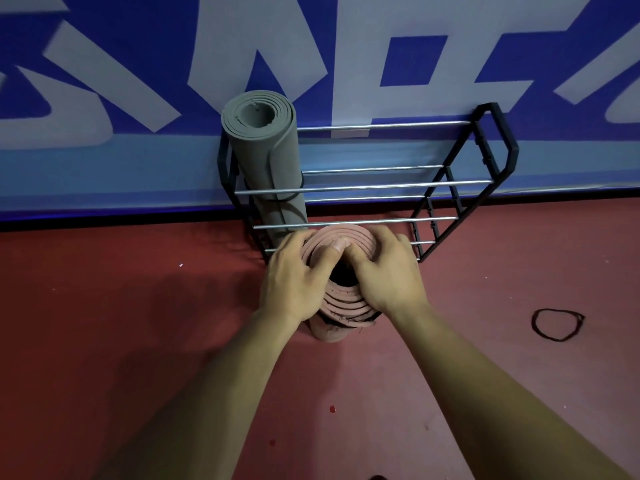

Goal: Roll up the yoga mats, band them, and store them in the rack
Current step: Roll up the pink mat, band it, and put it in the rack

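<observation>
The pink mat (346, 301) stands on end just in front of the rack (381, 183), long axis upright. My left hand (294, 282) and right hand (388, 275) both wrap its top end, equally near. The gray mat (263, 157) fills the rack's left end, and I judge the slots beside it free. A loose band (557, 323) lies right of the rack.
</observation>
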A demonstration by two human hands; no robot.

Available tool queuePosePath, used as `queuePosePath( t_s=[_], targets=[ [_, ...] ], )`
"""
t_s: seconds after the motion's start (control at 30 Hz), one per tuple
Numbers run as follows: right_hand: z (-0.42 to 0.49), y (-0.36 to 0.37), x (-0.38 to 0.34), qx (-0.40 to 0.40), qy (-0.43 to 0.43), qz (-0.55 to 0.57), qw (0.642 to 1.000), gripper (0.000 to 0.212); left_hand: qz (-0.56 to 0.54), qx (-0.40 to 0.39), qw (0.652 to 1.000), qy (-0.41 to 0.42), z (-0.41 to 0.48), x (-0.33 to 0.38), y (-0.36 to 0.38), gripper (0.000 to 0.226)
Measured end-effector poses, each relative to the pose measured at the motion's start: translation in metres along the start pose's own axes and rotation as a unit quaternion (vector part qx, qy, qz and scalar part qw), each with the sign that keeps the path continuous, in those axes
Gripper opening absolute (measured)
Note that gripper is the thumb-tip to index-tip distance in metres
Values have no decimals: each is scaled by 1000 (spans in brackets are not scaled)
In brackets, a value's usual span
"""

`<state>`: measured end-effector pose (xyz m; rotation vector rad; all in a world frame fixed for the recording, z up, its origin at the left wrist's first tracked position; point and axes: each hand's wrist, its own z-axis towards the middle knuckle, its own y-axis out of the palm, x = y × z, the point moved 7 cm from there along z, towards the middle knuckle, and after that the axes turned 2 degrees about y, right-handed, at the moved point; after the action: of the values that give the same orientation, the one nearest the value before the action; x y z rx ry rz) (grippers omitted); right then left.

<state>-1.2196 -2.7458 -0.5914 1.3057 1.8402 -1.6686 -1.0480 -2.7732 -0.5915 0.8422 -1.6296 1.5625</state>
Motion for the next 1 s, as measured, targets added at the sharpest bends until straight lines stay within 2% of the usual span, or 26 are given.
queuePosePath(
  t_s=[0.07, 0.2, 0.3, 0.4, 0.5, 0.57, 0.63, 0.73, 0.87, 0.93, 1.0],
  targets=[
    [0, -2, 6, 14, 3, 20, 1000, 50, 4, 5, 1000, -4, 2, -2, 3, 59],
    [-30, -11, 11, 62, -24, 79, 995, 72, 46, 9, 999, -12, 8, 5, 10, 78],
    [-48, -2, 18, 40, -34, 94, 994, 94, 9, 23, 999, 47, -3, 18, 8, 71],
    [-40, 2, 16, 18, -47, 89, 995, 91, -72, 4, 992, 103, -24, 7, 11, 75],
    [-33, 4, 11, -13, -69, 95, 993, 83, -55, 8, 990, 129, -40, -10, 15, 91],
    [-35, 8, 15, -38, -72, 124, 989, 81, -56, 37, 991, 120, -42, -13, 14, 86],
    [-40, 11, 23, -49, -58, 162, 984, 91, -61, 51, 990, 118, -39, -13, 14, 82],
    [-50, 10, 35, -54, -64, 189, 978, 108, -79, 51, 990, 103, -40, -14, 18, 93],
    [-64, 18, 40, -103, -82, 230, 964, 134, -109, 76, 991, 35, -45, -23, 21, 106],
    [-62, 23, 47, -94, -90, 213, 968, 149, -95, 84, 992, 26, -45, -26, 23, 110],
    [-58, 23, 48, -80, -109, 213, 968, 151, -81, 79, 993, 36, -45, -28, 27, 112]
  ],
)
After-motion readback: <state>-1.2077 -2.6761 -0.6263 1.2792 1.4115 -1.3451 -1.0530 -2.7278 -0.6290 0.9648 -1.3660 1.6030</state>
